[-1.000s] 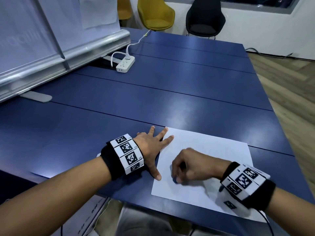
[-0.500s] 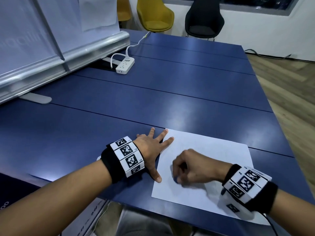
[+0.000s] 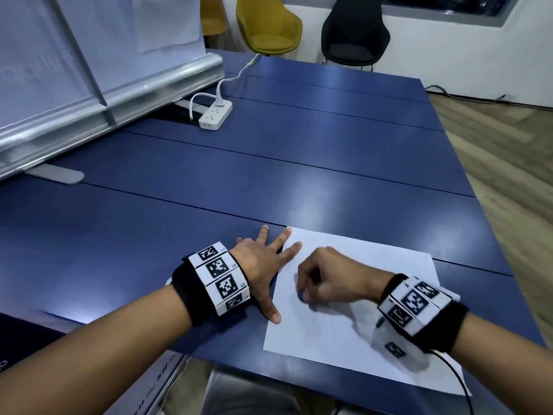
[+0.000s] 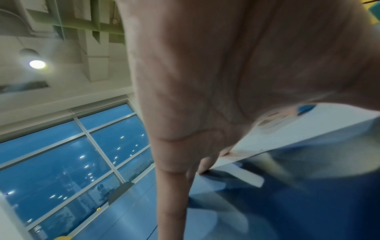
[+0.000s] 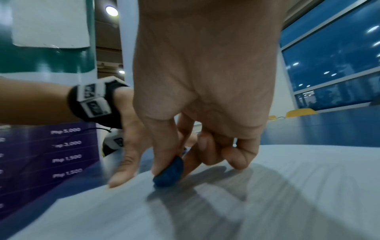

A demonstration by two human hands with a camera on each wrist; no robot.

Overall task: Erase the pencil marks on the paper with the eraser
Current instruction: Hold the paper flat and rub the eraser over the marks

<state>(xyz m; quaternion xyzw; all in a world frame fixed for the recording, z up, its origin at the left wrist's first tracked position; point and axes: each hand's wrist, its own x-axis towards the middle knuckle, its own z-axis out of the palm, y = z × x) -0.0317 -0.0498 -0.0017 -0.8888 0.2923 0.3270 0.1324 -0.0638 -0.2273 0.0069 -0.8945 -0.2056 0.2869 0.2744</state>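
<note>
right wrist view: blue eraser (image 5: 169,173) between right hand (image 5: 203,91) fingertips, on paper (image 5: 267,203)

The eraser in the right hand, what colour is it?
Blue; the eraser shows best in the right wrist view.

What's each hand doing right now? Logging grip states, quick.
Left hand: open, fingers flat, pressing the paper's left edge.
Right hand: closed, pinching the blue eraser against the paper.

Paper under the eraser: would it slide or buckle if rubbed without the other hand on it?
Probably both. The paper is one thin loose sheet on a glossy table. The left hand presses its edge while the right hand rubs the eraser.
</note>
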